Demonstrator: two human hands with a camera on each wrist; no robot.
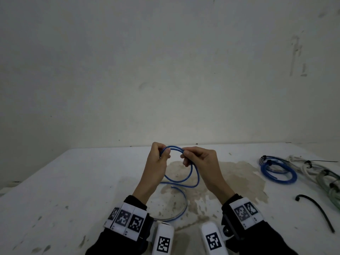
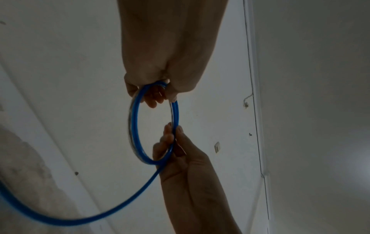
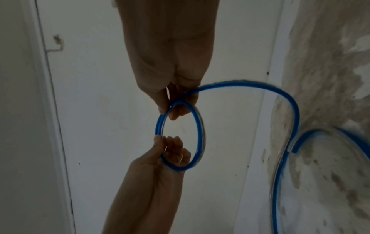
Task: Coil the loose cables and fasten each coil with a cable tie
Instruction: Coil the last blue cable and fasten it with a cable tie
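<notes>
Here a blue cable (image 1: 191,173) is held up above the white table (image 1: 73,181) by both hands, near its far edge. The left hand (image 1: 160,159) is closed on the left side of a small double loop, thumb and curled fingers (image 2: 152,98) pinching the two strands together. The right hand (image 1: 200,161) is closed on the opposite side of the same loop, the strands pinched between thumb and fingertips (image 3: 176,114). From the right grip the rest of the cable is let down in a curve to the table, where a wider arc is laid on a brownish stain (image 1: 230,181), its free end resting there. At the right of the table a tied blue coil (image 1: 277,172) is seen beside tied pale coils (image 1: 316,170), and near them a loose black cable tie (image 1: 316,210) lies by itself.
</notes>
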